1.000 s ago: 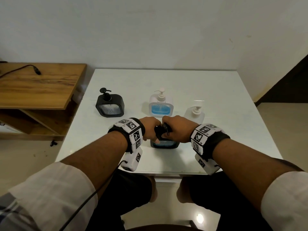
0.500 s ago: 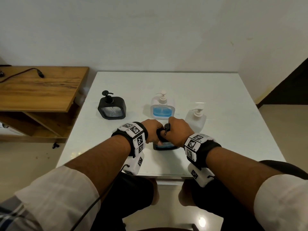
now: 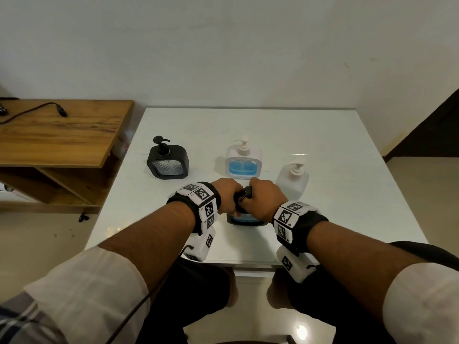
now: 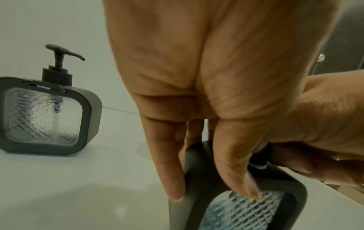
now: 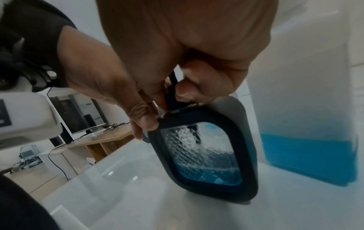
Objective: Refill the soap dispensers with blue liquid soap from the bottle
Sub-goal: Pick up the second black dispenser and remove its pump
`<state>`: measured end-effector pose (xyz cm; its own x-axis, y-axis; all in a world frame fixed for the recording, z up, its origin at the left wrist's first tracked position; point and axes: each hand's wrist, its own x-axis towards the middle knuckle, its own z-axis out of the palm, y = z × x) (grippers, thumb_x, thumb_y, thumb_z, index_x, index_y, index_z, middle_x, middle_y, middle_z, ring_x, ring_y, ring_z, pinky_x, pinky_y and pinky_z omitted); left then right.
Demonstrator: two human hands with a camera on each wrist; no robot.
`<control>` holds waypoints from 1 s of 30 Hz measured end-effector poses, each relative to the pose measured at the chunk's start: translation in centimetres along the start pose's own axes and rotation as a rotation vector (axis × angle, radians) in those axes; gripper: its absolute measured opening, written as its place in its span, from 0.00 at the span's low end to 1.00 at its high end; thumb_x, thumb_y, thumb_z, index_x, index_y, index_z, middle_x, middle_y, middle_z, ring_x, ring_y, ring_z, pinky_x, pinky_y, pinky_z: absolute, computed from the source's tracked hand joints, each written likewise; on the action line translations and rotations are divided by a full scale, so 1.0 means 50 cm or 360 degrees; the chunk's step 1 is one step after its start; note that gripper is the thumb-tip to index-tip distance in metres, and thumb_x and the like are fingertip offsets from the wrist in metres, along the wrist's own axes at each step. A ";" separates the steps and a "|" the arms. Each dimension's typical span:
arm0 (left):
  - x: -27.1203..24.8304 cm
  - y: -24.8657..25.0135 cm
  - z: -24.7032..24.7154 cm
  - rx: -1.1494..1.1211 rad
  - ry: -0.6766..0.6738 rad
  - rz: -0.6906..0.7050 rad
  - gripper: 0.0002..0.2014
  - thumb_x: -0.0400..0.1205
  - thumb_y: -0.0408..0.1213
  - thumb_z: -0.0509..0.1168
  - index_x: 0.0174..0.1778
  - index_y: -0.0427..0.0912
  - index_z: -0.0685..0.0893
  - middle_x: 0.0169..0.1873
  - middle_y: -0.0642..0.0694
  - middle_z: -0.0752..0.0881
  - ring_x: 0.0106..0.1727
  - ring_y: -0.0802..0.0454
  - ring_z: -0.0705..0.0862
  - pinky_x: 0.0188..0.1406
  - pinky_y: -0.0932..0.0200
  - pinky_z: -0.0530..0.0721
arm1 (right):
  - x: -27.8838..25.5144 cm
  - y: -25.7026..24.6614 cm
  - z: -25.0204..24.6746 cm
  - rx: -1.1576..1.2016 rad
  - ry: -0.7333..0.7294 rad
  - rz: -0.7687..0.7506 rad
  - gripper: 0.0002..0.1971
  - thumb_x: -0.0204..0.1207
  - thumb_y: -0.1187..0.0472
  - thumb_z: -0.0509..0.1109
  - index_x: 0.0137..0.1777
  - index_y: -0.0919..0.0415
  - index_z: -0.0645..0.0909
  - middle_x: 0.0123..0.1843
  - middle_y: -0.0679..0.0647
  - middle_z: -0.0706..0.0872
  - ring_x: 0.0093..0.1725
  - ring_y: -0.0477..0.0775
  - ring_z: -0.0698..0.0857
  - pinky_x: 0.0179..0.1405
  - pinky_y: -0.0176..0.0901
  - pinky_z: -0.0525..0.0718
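Near dispenser: black-framed, upright on the white table, at 12 o'clock from me near the front edge; some blue soap in the bottom.
Pump: its stem runs vertically, straight up from the body.
My left hand: fingers curled down over the body's left shoulder, bracing it.
My right hand: pinching the pump collar; it likely does the turning.
Outward: empty black dispenser at 10 o'clock, soap bottle at 12, white pump bottle at 1.

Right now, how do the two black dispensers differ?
Near dispenser holds blue soap at its bottom; far dispenser shows none. Near one is gripped by the left hand, with the right hand on its pump; far one stands untouched. Both have black frames and textured clear windows.
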<state>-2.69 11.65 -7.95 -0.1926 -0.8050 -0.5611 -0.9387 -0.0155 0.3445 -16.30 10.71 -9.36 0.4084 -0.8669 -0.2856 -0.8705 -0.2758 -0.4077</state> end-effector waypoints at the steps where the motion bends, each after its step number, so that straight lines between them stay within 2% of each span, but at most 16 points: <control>1: 0.000 0.001 0.000 0.0009 -0.0001 0.0004 0.18 0.74 0.38 0.77 0.59 0.40 0.84 0.51 0.41 0.89 0.40 0.48 0.84 0.44 0.56 0.86 | 0.000 -0.002 0.002 0.0034 0.0009 0.0038 0.16 0.80 0.45 0.67 0.47 0.58 0.71 0.41 0.51 0.77 0.42 0.55 0.78 0.40 0.44 0.73; 5: -0.005 0.005 0.002 0.0050 0.0026 0.0017 0.19 0.75 0.37 0.76 0.61 0.39 0.83 0.53 0.42 0.88 0.43 0.47 0.84 0.41 0.59 0.81 | -0.002 -0.010 0.005 0.0132 0.0022 0.0141 0.15 0.80 0.47 0.68 0.48 0.58 0.72 0.42 0.52 0.78 0.42 0.55 0.79 0.40 0.43 0.75; 9: -0.003 0.016 0.012 0.0155 0.0073 0.0026 0.21 0.74 0.45 0.76 0.60 0.43 0.83 0.53 0.45 0.87 0.52 0.46 0.86 0.53 0.56 0.82 | -0.011 -0.012 0.001 0.0197 -0.0007 0.0127 0.12 0.80 0.52 0.68 0.49 0.59 0.71 0.45 0.54 0.80 0.43 0.55 0.79 0.42 0.43 0.74; 11: 0.002 0.022 0.019 0.0225 0.0093 0.0017 0.23 0.72 0.50 0.77 0.59 0.46 0.83 0.51 0.47 0.88 0.52 0.46 0.86 0.56 0.53 0.84 | -0.015 -0.011 -0.009 0.0175 -0.0069 0.0085 0.10 0.80 0.56 0.68 0.47 0.58 0.70 0.45 0.54 0.80 0.44 0.55 0.78 0.41 0.42 0.73; 14: 0.007 0.022 0.019 0.0291 0.0128 0.0007 0.23 0.70 0.53 0.77 0.57 0.49 0.83 0.49 0.49 0.88 0.47 0.48 0.85 0.52 0.53 0.85 | -0.014 -0.014 -0.031 0.0065 -0.0199 0.0018 0.10 0.79 0.58 0.70 0.45 0.57 0.70 0.46 0.54 0.80 0.45 0.54 0.78 0.39 0.40 0.73; 17: 0.005 0.010 0.012 0.0329 0.0114 -0.0021 0.21 0.71 0.53 0.77 0.55 0.49 0.84 0.48 0.48 0.88 0.44 0.49 0.84 0.50 0.54 0.85 | -0.005 -0.026 -0.051 -0.0049 -0.0312 -0.0048 0.09 0.79 0.57 0.71 0.52 0.59 0.76 0.51 0.56 0.83 0.47 0.53 0.79 0.43 0.41 0.74; 20: -0.001 -0.009 0.000 0.0325 0.0113 -0.0061 0.20 0.73 0.51 0.75 0.57 0.46 0.84 0.48 0.47 0.87 0.46 0.49 0.84 0.48 0.56 0.83 | 0.006 -0.045 -0.063 -0.0072 -0.0383 -0.0106 0.14 0.81 0.56 0.71 0.61 0.63 0.80 0.58 0.59 0.86 0.50 0.54 0.81 0.47 0.40 0.75; 24: -0.011 -0.057 -0.023 0.0246 0.0190 -0.0134 0.14 0.75 0.42 0.74 0.55 0.43 0.84 0.49 0.44 0.87 0.48 0.46 0.86 0.47 0.56 0.82 | 0.014 -0.060 -0.062 0.0014 -0.0278 -0.0097 0.22 0.81 0.59 0.70 0.73 0.60 0.73 0.65 0.59 0.83 0.62 0.58 0.83 0.56 0.42 0.80; 27: -0.012 -0.099 -0.042 0.0171 0.0300 -0.0237 0.10 0.76 0.40 0.72 0.48 0.44 0.79 0.48 0.43 0.81 0.48 0.43 0.85 0.49 0.52 0.85 | 0.022 -0.061 -0.058 0.0032 -0.0231 -0.0039 0.26 0.81 0.58 0.70 0.76 0.60 0.69 0.67 0.59 0.82 0.64 0.59 0.82 0.58 0.43 0.79; 30: -0.008 -0.130 -0.063 0.0094 0.0431 -0.0366 0.09 0.79 0.38 0.67 0.51 0.41 0.78 0.49 0.42 0.78 0.51 0.40 0.85 0.53 0.51 0.83 | 0.034 -0.060 -0.053 0.0077 -0.0215 0.0044 0.28 0.81 0.56 0.70 0.79 0.60 0.67 0.72 0.58 0.79 0.69 0.59 0.80 0.62 0.44 0.77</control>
<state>4.37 10.21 -7.61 0.1010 -0.9124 -0.3967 -0.9650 -0.1868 0.1840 -13.74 8.97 -6.33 0.4202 -0.8095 -0.4100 -0.8692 -0.2293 -0.4381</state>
